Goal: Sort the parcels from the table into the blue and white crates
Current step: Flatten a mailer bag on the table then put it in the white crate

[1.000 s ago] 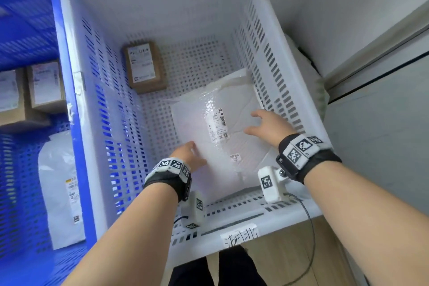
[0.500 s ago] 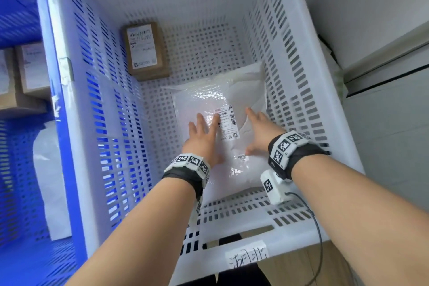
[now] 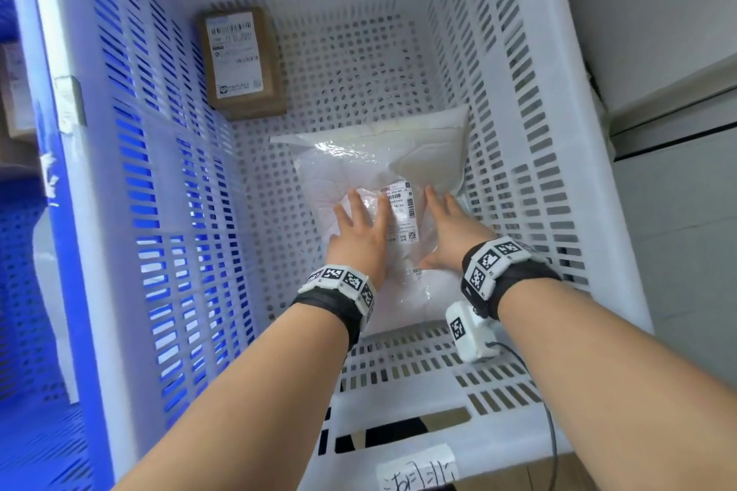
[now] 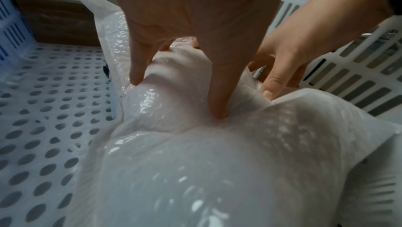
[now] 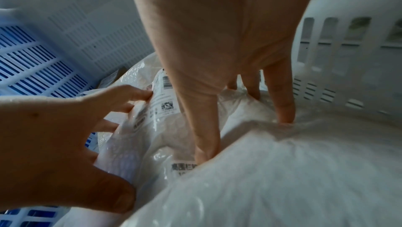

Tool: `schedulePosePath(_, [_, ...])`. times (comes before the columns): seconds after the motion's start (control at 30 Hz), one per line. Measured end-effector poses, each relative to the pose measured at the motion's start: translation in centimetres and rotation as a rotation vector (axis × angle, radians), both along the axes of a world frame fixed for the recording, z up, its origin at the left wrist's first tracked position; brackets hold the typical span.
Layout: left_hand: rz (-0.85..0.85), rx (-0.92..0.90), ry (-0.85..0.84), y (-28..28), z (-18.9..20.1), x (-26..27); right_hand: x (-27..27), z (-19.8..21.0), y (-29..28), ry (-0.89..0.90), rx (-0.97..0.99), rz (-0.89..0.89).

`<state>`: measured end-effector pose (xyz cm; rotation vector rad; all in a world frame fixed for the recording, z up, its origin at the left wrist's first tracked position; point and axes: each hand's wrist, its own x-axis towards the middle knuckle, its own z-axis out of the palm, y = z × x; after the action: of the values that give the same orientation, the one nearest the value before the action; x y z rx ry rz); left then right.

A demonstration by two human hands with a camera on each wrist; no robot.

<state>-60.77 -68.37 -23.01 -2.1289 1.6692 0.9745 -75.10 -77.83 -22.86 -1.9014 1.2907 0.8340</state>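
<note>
A soft white bubble-lined plastic mailer bag [image 3: 383, 187] lies flat on the perforated floor of the tall white slotted plastic crate [image 3: 514, 139], filling the floor from its centre toward 3 o'clock, with the bag's right edge against the crate's right wall. Both of the person's hands are spread palm-down on the bag, side by side but not touching each other. The left hand [image 3: 361, 235] presses at about 7 o'clock of the bag's middle, its straight fingers [image 4: 218, 96] sinking into the glossy film so that the padding bulges up around them. The right hand [image 3: 448, 229] presses just at 3 o'clock of the left one, its fingers [image 5: 282, 103] likewise straight and dug into the surface. Between the two hands sits the bag's white printed shipping label [image 3: 401, 207] (barcode and small square codes show, the print too small to read), and one left fingertip touches its edge. At 11 o'clock in the crate, in the far left corner and well apart from the bag, a small brown cardboard box [image 3: 241, 64] rests with its own white label facing up. At 9 o'clock, touching the white crate's left wall, stands the blue slotted plastic crate [image 3: 24, 291], which holds something white that is too blurred to tell.
</note>
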Motion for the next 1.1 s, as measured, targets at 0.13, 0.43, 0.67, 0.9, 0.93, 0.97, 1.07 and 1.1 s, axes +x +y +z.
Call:
schedulePosePath(0.13, [-0.015,0.006,-0.039,-0.5,-0.1,-0.3,0.0,-0.8,0.1,-0.014,-0.001,-0.016])
schedulePosePath(0.43, [0.037,0.005,0.005,-0.7,-0.2,-0.6,-1.1,-2.1,0.2,-0.089,-0.004,-0.069])
schedulePosePath(0.67, [0.004,0.011,-0.037,-0.5,0.3,-1.9,-1.8,-3.0,0.4,-0.113,0.001,-0.126])
schedulePosePath(0.9, [-0.012,0.053,-0.103,-1.7,-0.2,-3.0,-1.4,-5.2,0.1,-0.063,-0.029,-0.105])
schedulePosePath(0.93, [-0.011,0.052,-0.115,-1.8,-0.3,-3.2,-1.4,-5.5,0.0,-0.064,-0.034,-0.099])
schedulePosePath(0.97, [-0.010,0.053,-0.124,-2.0,-0.3,-3.4,-1.4,-5.7,0.0,-0.069,-0.037,-0.094])
schedulePosePath(1.07, [-0.008,0.076,-0.135,-2.5,-0.6,-3.6,-1.4,-6.3,-0.1,-0.079,-0.035,-0.094])
schedulePosePath(1.1, [-0.006,0.086,-0.134,-2.6,-0.6,-3.5,-1.4,-6.3,-0.2,-0.081,-0.032,-0.092])
